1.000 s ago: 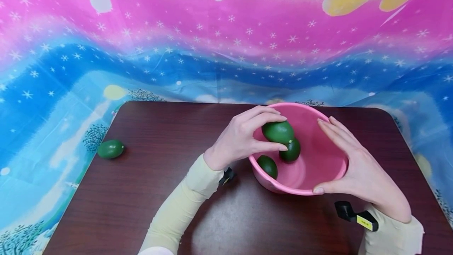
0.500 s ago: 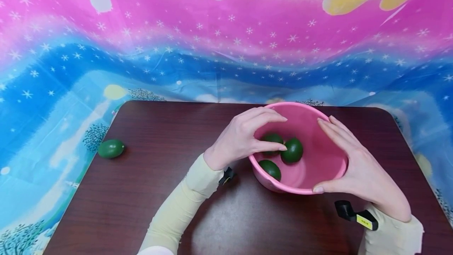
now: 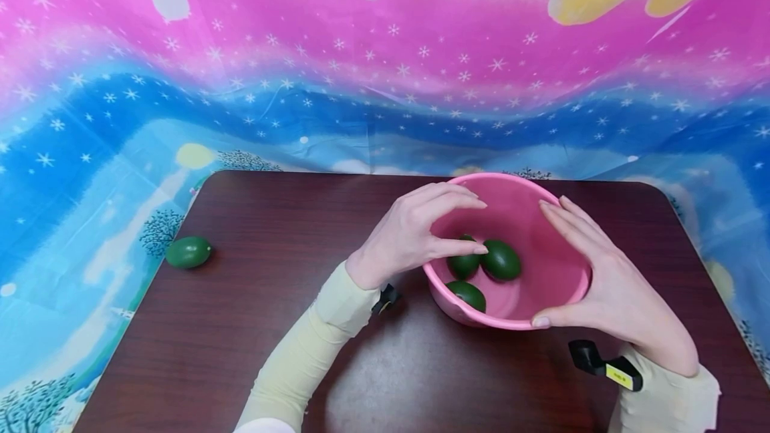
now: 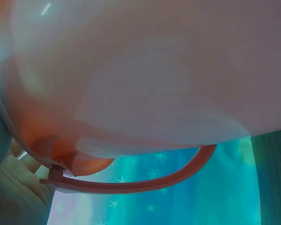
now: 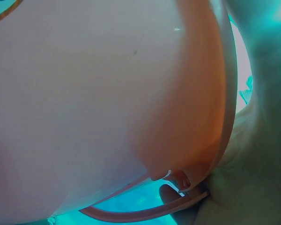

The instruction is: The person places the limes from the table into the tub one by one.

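A pink bowl [image 3: 544,272] stands near the far edge of the desk [image 3: 240,326], right of centre, with three green limes [image 3: 500,260] lying together in its bottom; a fourth lime [image 3: 188,252] rests at the left edge. The bowl looks like light, stiff, smooth plastic, best taken at the rim from opposite sides. The left hand [image 3: 409,236] hangs over the bowl's left rim, fingers loosely spread and holding nothing. The right hand [image 3: 601,279] cups the right wall, straight fingers on the rim, thumb under the near edge.

Dark table [image 3: 240,326]: pink bowl [image 3: 556,286], stray lime [image 3: 188,252].
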`<control>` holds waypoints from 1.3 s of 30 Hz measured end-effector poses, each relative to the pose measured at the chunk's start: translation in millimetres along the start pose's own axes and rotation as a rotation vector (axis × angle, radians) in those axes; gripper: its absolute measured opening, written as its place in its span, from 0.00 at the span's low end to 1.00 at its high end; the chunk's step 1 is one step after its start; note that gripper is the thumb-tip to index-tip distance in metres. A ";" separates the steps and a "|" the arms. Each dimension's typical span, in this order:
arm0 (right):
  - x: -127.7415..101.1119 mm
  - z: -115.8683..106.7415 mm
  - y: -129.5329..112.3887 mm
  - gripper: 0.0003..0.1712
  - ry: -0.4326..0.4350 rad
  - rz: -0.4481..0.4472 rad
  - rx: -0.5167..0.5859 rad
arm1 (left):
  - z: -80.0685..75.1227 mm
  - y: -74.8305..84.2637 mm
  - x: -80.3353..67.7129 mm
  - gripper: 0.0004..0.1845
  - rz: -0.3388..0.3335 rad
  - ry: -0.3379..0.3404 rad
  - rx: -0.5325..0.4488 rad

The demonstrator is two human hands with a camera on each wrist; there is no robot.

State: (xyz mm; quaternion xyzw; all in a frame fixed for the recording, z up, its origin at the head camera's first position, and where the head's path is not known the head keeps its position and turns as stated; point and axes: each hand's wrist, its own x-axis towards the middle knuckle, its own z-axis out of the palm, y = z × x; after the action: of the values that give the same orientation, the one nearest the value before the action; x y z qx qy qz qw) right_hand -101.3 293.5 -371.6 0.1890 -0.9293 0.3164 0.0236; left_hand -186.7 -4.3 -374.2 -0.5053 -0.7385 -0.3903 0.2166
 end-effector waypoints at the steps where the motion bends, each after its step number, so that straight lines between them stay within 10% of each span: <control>1: -0.2 -0.2 0.0 0.79 -0.001 0.003 -0.001 | 0.2 -0.2 0.0 0.32 0.001 0.001 0.002; 39: -1.6 -0.1 -1.5 0.77 -0.007 0.012 0.034 | -16.2 -9.4 -20.1 0.41 -0.115 0.033 0.103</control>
State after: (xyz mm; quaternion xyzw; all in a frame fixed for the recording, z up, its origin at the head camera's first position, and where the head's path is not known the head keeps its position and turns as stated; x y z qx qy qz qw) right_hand -99.3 292.9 -370.9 0.1847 -0.9251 0.3314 0.0153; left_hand -188.5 -30.5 -382.2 -0.4437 -0.7818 -0.3719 0.2315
